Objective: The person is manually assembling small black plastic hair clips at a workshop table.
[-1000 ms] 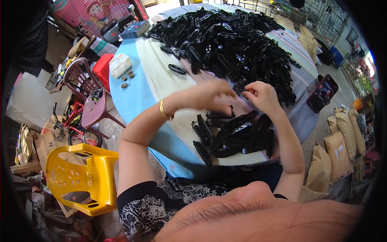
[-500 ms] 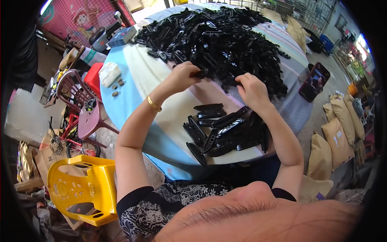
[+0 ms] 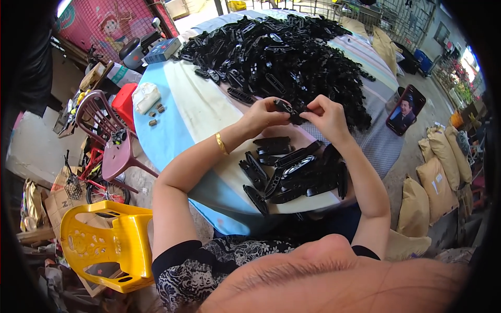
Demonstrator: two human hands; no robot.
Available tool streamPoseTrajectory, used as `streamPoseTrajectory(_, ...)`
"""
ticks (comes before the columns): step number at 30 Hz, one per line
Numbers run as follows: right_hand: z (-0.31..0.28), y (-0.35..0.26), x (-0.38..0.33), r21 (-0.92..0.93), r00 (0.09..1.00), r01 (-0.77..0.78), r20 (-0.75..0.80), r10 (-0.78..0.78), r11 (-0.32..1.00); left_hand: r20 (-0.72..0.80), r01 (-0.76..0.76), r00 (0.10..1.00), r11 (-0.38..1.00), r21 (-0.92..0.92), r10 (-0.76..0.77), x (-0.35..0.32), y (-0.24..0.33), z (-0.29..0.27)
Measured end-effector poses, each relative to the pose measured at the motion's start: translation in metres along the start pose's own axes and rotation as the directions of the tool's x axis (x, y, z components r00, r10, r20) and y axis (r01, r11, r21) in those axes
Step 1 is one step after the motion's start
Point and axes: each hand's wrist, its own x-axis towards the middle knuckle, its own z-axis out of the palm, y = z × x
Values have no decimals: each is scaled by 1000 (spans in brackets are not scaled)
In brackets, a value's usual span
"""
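Observation:
My left hand (image 3: 263,116) and my right hand (image 3: 327,116) meet above the round table (image 3: 182,112), both pinching one small black plastic part (image 3: 290,108) between the fingertips. A gold bracelet circles my left wrist. Beyond the hands lies a big heap of black plastic parts (image 3: 276,57) covering the far half of the table. Closer to me, under my forearms, a smaller group of long black parts (image 3: 292,169) lies side by side near the table's front edge.
A phone (image 3: 405,110) with a lit screen stands at the table's right edge. A crumpled white cloth (image 3: 145,96) and small bits lie at the left. A yellow plastic chair (image 3: 104,242), a maroon chair (image 3: 107,141) and brown sacks (image 3: 428,188) surround the table.
My hands rose from the near pile toward the big heap's edge and came together on one small black part. The view has shifted slightly.

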Motion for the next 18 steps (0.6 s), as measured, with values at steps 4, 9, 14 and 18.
streamPoseTrajectory(4, 3, -14, -7, 112, 998, 55, -20, -53, 992, -4, -6, 1000, 996, -87, 5, -3, -2, 7)
streamPoseTrajectory(9, 7, -15, -5, -55, 926, 354, -120, -358, 934, 20, -15, 1000, 993, -118, 17, -5, -2, 6)
streamPoseTrajectory(14, 5, -20, -5, -191, 850, 502, -72, -521, 844, -19, 25, 999, 982, -189, -29, -5, 0, 7)
streamPoseTrajectory(18, 7, -20, -5, -225, 832, 520, -84, -548, 824, -34, 13, 999, 985, -174, -19, -8, 0, 11)
